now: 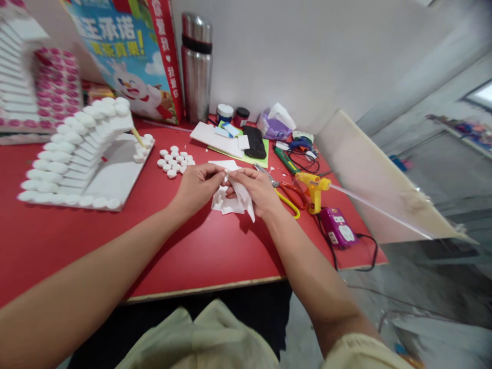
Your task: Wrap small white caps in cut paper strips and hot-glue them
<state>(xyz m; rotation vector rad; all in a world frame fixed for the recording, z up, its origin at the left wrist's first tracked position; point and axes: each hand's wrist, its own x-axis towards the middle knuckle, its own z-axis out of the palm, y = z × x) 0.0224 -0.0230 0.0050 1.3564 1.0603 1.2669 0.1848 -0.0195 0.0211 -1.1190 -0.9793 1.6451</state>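
Note:
My left hand (202,183) and my right hand (257,188) meet above the middle of the red table. Their fingertips pinch together at white tissue paper (246,199), which hangs down from the right hand's fingers. Whether a small white thing sits between the fingertips, I cannot make out. More crumpled white paper (226,204) lies on the table below. Left of my hands is a cluster of small round white pieces (175,160). Scissors (294,200) with red and yellow handles lie just right of the right hand.
A stepped white model (111,171) edged with white discs stands at left. A steel flask (197,69) and a printed bag (134,61) are behind. At right are a yellow glue gun (314,190), a purple power socket (338,228) with cords, and a tissue pack (274,125).

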